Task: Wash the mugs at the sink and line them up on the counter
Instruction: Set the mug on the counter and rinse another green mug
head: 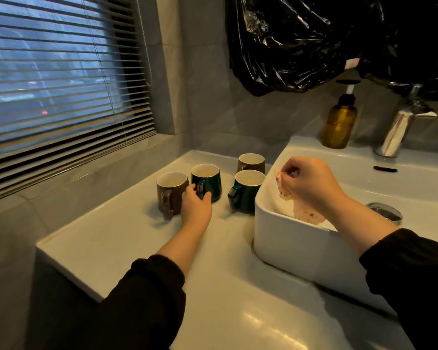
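While my left hand (196, 207) reaches out, its grip sits loose astride the green mug (211, 183) handle | right hand (312, 185) pinches speckled cloth (306, 213) over sink (288, 238) | mug upright, glossy

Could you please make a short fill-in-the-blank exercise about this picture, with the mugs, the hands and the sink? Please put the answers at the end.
1. In total, ____ mugs stand upright on the counter.
2. The right hand pinches a speckled ____ over the sink.
3. The amber soap bottle stands to the ____ of the faucet.
4. The left hand reaches between the front brown mug and a dark ____ mug.

Answers: four; cloth; left; green.
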Available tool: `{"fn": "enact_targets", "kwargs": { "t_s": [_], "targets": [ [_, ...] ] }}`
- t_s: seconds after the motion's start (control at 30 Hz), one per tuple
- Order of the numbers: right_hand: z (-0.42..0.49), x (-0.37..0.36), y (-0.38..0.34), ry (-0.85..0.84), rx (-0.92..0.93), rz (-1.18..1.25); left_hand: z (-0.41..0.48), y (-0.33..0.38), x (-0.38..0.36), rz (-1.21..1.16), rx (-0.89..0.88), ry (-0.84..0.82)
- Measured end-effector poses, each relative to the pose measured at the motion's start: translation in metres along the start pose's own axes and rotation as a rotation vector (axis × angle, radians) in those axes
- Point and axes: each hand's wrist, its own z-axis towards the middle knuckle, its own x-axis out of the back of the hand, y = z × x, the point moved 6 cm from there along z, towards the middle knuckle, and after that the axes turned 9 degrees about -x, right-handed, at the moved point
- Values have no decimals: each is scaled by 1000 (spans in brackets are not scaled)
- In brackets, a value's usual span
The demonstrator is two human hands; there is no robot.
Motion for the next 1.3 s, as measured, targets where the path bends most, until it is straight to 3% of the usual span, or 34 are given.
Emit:
{"fn": "enact_targets", "kwargs": {
  "t_s": [0.13, 0.33, 0.53, 0.8, 1.03, 1.1, 1.2, 1.3],
  "targets": [
    [-2, -2, 1, -7, -5, 0, 17, 1, -3, 22, 118, 16],
    [-7, 8, 0, 28, 4, 60, 22, 6, -15, 95, 215, -144],
    [-17, 23, -4, 101, 3, 187, 9, 13, -2, -225, 347, -173],
    [-26, -8, -89, 47, 124, 356, -9, 40, 80, -306, 135, -134],
    [-34, -106, -93, -407, -15, -62, -6, 52, 118, -182, 32, -186],
    [-35, -101, -90, -397, 1, -102, -8, 57, 118, -170, 6, -205],
    [-24, -63, -90, -243, 41, -11, -13, 77, 109, -181, -52, -229],
    [-5, -26, -68, -199, -147, 276, -16, 106, 89, -240, -139, -265]
  ]
}}
